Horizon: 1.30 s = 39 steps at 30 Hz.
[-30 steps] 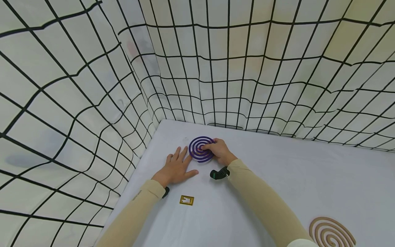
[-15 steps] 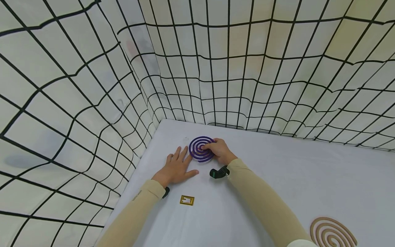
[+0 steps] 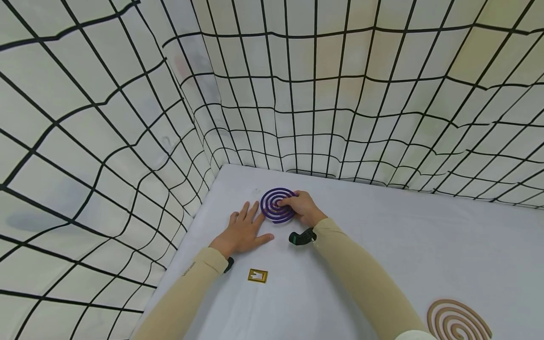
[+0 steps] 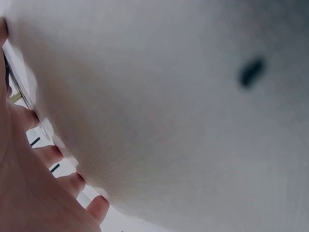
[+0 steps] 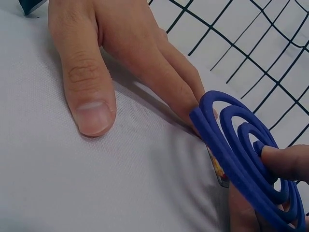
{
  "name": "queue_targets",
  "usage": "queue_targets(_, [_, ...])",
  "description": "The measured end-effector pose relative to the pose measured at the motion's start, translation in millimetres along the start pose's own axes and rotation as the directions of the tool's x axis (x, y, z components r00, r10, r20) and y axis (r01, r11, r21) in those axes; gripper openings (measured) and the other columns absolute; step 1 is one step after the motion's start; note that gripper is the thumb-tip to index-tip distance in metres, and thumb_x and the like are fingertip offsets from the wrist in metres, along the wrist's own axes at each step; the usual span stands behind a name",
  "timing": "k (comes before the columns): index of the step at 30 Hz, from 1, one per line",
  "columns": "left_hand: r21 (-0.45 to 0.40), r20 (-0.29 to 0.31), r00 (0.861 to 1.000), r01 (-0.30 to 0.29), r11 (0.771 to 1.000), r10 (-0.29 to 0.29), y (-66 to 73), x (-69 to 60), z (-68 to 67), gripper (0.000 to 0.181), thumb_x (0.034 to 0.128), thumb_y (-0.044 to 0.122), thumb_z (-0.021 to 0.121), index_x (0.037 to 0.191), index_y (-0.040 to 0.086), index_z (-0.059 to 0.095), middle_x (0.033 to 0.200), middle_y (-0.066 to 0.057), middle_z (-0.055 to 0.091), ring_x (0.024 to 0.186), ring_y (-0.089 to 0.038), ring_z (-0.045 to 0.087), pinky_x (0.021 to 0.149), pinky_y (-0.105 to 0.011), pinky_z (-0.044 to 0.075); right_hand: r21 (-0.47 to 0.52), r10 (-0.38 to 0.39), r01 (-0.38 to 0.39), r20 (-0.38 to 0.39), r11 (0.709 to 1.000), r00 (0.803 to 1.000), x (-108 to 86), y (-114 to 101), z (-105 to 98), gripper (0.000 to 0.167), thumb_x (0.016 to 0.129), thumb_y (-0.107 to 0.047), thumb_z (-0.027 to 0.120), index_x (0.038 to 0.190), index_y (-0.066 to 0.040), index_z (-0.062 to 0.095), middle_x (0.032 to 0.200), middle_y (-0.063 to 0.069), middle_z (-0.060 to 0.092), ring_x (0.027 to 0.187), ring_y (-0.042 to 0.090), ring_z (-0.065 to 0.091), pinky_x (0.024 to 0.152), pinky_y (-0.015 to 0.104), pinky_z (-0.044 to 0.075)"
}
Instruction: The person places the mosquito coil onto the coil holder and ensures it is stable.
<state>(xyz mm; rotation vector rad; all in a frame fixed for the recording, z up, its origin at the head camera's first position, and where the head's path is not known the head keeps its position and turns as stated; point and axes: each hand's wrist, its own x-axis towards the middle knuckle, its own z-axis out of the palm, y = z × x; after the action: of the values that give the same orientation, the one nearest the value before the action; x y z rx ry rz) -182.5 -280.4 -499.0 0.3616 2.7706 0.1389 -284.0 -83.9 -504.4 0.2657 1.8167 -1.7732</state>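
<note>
A purple-blue mosquito coil (image 3: 272,204) is held up by my right hand (image 3: 303,210). The thumb presses its centre from above; the fingers behind it are mostly hidden. My left hand (image 3: 242,234) rests palm down on the white-covered surface with its fingers spread, the index fingertip close to the coil's left edge. In the right wrist view the coil (image 5: 226,164) stands tilted above the cloth, partly behind it a small dark-edged, red and yellow thing (image 5: 217,166) I cannot identify. The left wrist view shows mostly blurred cloth and the left fingers (image 4: 48,155).
A small gold rectangular piece with a cut-out middle (image 3: 265,276) lies on the cloth (image 3: 323,302) in front of the hands. A brown coil (image 3: 456,329) lies at the lower right. Black netting (image 3: 314,78) rises along the left and back edges.
</note>
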Motion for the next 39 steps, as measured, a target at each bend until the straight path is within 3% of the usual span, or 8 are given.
queue_targets(11, [-0.003, -0.012, 1.0, -0.007, 1.0, 0.006, -0.5, -0.4, -1.3, 0.09, 0.1003, 0.073, 0.04, 0.167, 0.015, 0.02, 0.176, -0.017, 0.002, 0.163, -0.045, 0.0, 0.125, -0.068, 0.018, 0.016, -0.001, 0.001, 0.007, 1.0, 1.0, 0.0, 1, -1, 0.062, 0.089, -0.008, 0.078, 0.143, 0.002, 0.048, 0.142, 0.021, 0.062, 0.127, 0.029, 0.066, 0.109, 0.039, 0.053])
queue_targets(16, [-0.006, -0.015, 1.0, -0.005, 1.0, 0.005, -0.4, -0.1, -0.4, 0.09, 0.1004, 0.073, 0.04, 0.167, 0.016, 0.019, 0.176, -0.016, 0.003, 0.163, -0.045, 0.0, 0.125, -0.068, 0.018, 0.038, -0.013, 0.012, 0.027, 0.999, 1.0, -1.1, 2, -2, 0.056, 0.091, -0.008, 0.075, 0.14, 0.003, 0.051, 0.141, 0.021, 0.062, 0.123, 0.025, 0.065, 0.11, 0.039, 0.053])
queue_targets(19, [-0.006, -0.015, 1.0, -0.005, 1.0, 0.005, -0.4, 0.3, 0.2, 0.09, 0.1001, 0.073, 0.04, 0.167, 0.017, 0.019, 0.177, -0.016, 0.003, 0.163, -0.045, 0.0, 0.125, -0.068, 0.018, 0.053, -0.008, 0.007, 0.024, 0.999, 1.0, -1.5, 2, -2, 0.055, 0.095, -0.013, 0.071, 0.142, 0.003, 0.05, 0.141, 0.019, 0.061, 0.12, 0.022, 0.063, 0.112, 0.039, 0.051])
queue_targets(26, [0.001, -0.022, 1.0, -0.003, 1.0, 0.003, -1.1, 1.1, 1.0, 0.091, 0.0999, 0.074, 0.04, 0.167, 0.016, 0.019, 0.176, -0.016, 0.003, 0.163, -0.045, 0.0, 0.125, -0.068, 0.018, 0.058, 0.021, -0.022, 0.014, 0.998, 1.0, 0.4, 0, -6, 0.063, 0.102, -0.031, 0.061, 0.152, 0.003, 0.043, 0.151, 0.019, 0.052, 0.137, 0.027, 0.054, 0.117, 0.043, 0.047])
queue_targets(32, [-0.015, -0.024, 1.0, -0.004, 1.0, 0.004, 1.3, -0.5, -0.9, 0.09, 0.1, 0.072, 0.042, 0.167, 0.016, 0.02, 0.176, -0.017, 0.003, 0.163, -0.046, 0.0, 0.125, -0.068, 0.018, 0.067, 0.042, -0.043, 0.011, 0.997, 0.999, 0.7, 0, -10, 0.063, 0.104, -0.036, 0.058, 0.154, -0.001, 0.043, 0.153, 0.018, 0.05, 0.141, 0.029, 0.053, 0.115, 0.044, 0.049])
queue_targets(35, [-0.017, -0.027, 1.0, -0.009, 1.0, 0.008, 1.6, -1.1, -1.5, 0.09, 0.1002, 0.072, 0.042, 0.167, 0.016, 0.019, 0.176, -0.018, 0.003, 0.163, -0.046, 0.001, 0.125, -0.068, 0.018, 0.072, 0.049, -0.049, -0.001, 0.996, 0.999, 0.4, 0, -13, 0.064, 0.104, -0.039, 0.058, 0.153, -0.001, 0.042, 0.152, 0.017, 0.05, 0.139, 0.027, 0.054, 0.113, 0.043, 0.051])
queue_targets(39, [-0.008, -0.03, 1.0, -0.006, 1.0, 0.006, 0.2, -0.4, -1.5, 0.091, 0.1001, 0.073, 0.041, 0.168, 0.017, 0.017, 0.176, -0.018, 0.003, 0.163, -0.046, 0.001, 0.125, -0.069, 0.018, 0.107, 0.051, -0.05, -0.003, 0.993, 0.999, -1.7, -1, -17, 0.062, 0.105, -0.043, 0.056, 0.152, -0.003, 0.045, 0.144, 0.017, 0.055, 0.123, 0.022, 0.06, 0.109, 0.041, 0.054])
